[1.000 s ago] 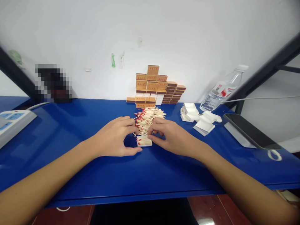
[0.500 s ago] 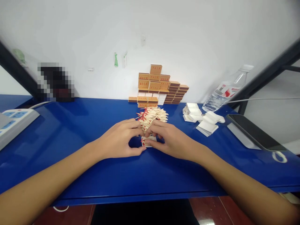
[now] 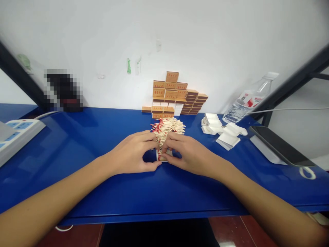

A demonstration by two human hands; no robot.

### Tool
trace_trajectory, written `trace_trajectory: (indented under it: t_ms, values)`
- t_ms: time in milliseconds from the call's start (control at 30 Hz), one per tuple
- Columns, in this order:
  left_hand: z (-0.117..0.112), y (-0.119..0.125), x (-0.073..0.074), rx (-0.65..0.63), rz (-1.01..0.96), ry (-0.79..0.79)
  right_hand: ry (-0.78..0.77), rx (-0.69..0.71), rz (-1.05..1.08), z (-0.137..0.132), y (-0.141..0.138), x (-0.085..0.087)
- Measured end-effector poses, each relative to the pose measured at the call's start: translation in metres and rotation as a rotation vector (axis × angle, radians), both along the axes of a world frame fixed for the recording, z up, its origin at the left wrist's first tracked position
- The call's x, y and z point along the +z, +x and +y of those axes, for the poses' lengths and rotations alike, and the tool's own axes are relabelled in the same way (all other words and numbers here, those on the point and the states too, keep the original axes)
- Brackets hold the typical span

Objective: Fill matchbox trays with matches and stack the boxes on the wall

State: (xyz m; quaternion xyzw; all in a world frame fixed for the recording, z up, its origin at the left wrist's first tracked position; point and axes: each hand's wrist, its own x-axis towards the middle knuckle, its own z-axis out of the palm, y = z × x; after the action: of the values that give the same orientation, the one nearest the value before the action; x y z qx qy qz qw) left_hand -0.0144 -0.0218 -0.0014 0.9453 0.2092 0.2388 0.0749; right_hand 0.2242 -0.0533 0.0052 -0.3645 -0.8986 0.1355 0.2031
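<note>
A small white matchbox tray (image 3: 169, 154) with red-headed matches (image 3: 159, 156) in it lies on the blue table in front of me. My left hand (image 3: 135, 152) curves around the tray's left end, thumb at the near side and fingers at the far side. With bent fingers and thumb, my right hand (image 3: 183, 151) pinches at the matches over the tray; its fingers hide part of them. Just beyond both hands is a loose heap of matches (image 3: 171, 127), most red heads toward the left.
Stacked matchboxes (image 3: 171, 92) stand against the wall. To the right are several white trays (image 3: 212, 121), a tilted water bottle (image 3: 248, 99) and a phone (image 3: 281, 144). A power strip (image 3: 22, 133) lies at the left, and a blurred dark object (image 3: 65, 91) stands behind it.
The matches under my right fingers now lie more evenly inside the tray, their heads within its left end. Both hands stay nearly in place; the whole view has shifted slightly.
</note>
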Motion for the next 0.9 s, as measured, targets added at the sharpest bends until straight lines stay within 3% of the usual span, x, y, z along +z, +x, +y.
trace_trajectory:
  t_ms: [367, 900]
  values:
    - [-0.0007, 0.0003, 0.0019, 0.000, 0.009, 0.014, -0.051, 0.002, -0.040, -0.0020, -0.0006, 0.0020]
    - [0.0004, -0.0032, -0.0002, 0.028, -0.007, -0.064, 0.000, -0.038, -0.090, -0.0011, 0.0054, 0.0044]
